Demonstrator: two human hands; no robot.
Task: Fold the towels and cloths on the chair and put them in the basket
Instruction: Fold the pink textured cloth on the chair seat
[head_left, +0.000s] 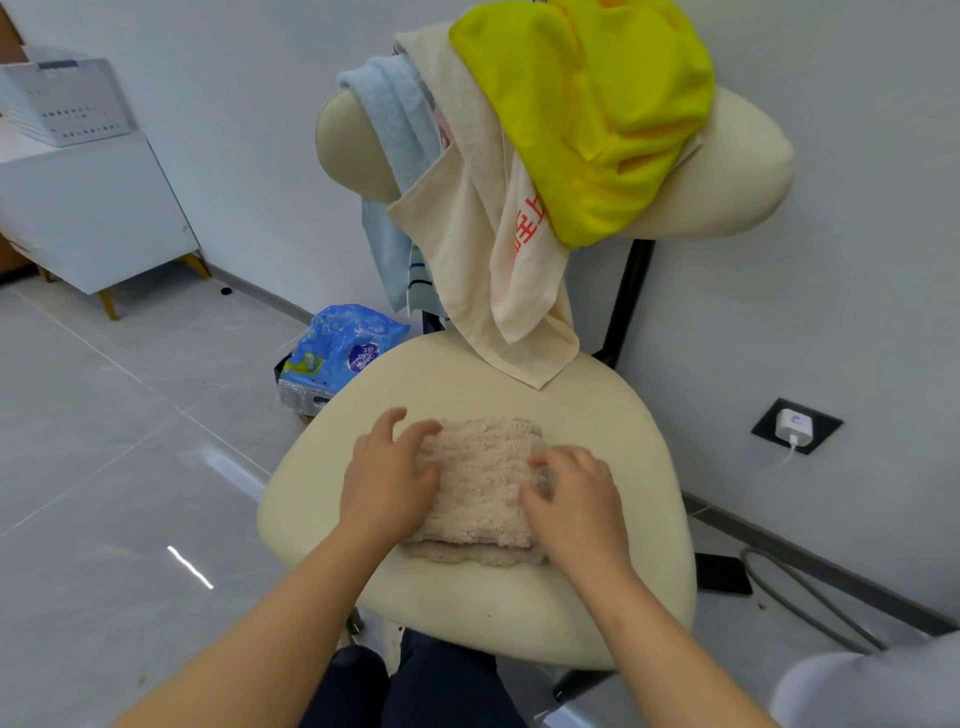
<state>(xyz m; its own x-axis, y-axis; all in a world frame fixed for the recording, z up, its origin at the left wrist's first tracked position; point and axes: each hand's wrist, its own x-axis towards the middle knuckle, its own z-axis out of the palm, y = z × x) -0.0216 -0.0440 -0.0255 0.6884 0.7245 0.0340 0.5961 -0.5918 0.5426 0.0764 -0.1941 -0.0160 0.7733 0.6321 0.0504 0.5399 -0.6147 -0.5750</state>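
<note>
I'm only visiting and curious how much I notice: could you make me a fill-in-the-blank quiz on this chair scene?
1. The left hand and right hand rest on a folded fluffy towel on the ___ of the chair.
2. The cloth draped highest on it is ___.
3. The white basket stands on a white ___.
Missing words: seat; yellow; cabinet.
</note>
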